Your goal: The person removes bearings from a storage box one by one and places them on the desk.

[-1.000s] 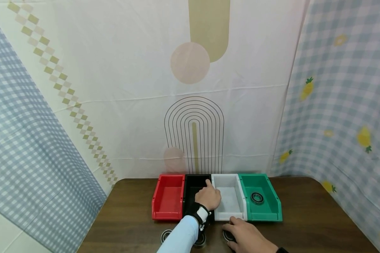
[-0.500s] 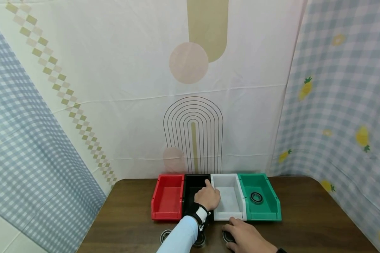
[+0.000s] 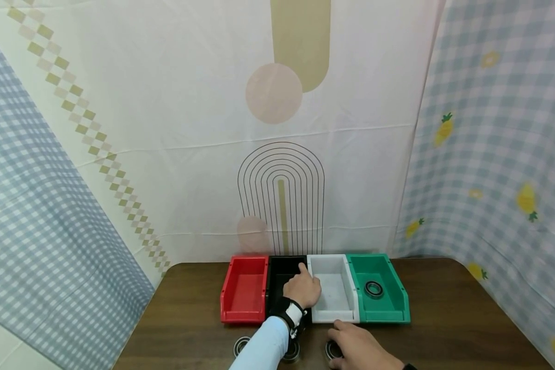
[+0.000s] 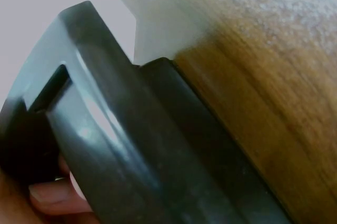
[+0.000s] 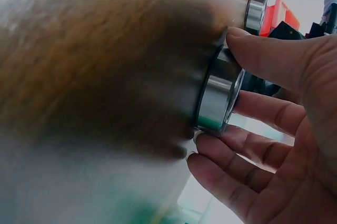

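Over the black bin, close to its border with the white bin, is my left hand, index finger stretched forward. The left wrist view shows the black plastic wall from near by, with fingers partly hidden behind it. My right hand pinches a ball bearing in front of the white bin. In the right wrist view, the thumb lies on one side of the bearing's shiny steel ring and the fingers on the opposite side, low at the wooden table.
A red bin stands left of the black one. At the right end, a green bin holds one bearing. Two more bearings, one at the left and one half hidden by my sleeve, lie on the table. Curtains hang behind.
The head view has drifted slightly, shifting the scene a little left. Both hands keep nearly the same places relative to the bins.
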The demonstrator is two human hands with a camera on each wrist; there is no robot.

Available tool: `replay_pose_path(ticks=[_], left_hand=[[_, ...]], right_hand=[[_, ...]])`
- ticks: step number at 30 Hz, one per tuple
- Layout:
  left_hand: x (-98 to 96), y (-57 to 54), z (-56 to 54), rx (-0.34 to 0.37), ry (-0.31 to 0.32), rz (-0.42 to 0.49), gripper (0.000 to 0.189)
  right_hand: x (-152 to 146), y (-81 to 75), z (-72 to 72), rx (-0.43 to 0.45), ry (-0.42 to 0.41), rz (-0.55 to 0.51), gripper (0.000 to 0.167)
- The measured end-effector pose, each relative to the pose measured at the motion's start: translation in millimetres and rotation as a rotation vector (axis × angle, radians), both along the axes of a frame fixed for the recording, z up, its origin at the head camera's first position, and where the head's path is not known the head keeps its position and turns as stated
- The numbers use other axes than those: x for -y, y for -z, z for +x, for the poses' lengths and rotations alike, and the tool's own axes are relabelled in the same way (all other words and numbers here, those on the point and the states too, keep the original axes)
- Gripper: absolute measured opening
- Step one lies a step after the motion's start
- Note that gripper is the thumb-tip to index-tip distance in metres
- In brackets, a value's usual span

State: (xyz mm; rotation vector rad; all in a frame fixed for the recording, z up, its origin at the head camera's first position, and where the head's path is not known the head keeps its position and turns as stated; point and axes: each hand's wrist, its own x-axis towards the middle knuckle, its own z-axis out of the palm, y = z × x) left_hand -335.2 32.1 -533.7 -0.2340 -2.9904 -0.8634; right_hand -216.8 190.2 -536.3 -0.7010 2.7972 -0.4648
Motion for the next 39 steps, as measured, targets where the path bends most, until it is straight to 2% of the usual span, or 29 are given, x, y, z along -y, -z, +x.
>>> replay_pose_path(ticks=[6, 15, 23, 31, 33, 35, 39], left_hand=[[-1.5, 1.3, -0.1, -0.003, 0.005, 0.002, 0.063], [-3.2, 2.2, -2.0, 0.012, 0.001, 0.003, 0.064], [-3.6, 6.4, -3.7, 0.013, 0.014, 0.034, 0.066], [-1.2, 7.8, -0.8, 0.037, -0.033, 0.055, 0.069], [-1.4, 5.6, 1.2, 0.038, -0.042, 0.058, 0.068], [-1.0, 1.7, 4.1, 0.012, -0.048, 0.055, 0.068], [1.0, -6.2, 9.1, -0.100, -0.061, -0.004, 0.068]], right_hand=[[1.5, -0.5, 0.4, 0.003, 0.014, 0.005, 0.047], [5.0, 0.0, 1.3, 0.058, 0.071, 0.015, 0.053], [1.5, -0.7, 2.3, 0.059, 0.065, -0.004, 0.052], [-2.5, -2.0, 3.4, 0.076, 0.060, -0.050, 0.050], [-3.5, -3.8, 4.1, 0.054, 0.056, -0.057, 0.050], [-4.9, -6.4, 5.8, -0.013, 0.055, -0.090, 0.049], [-9.3, -13.2, 9.1, -0.301, 0.095, -0.218, 0.038]])
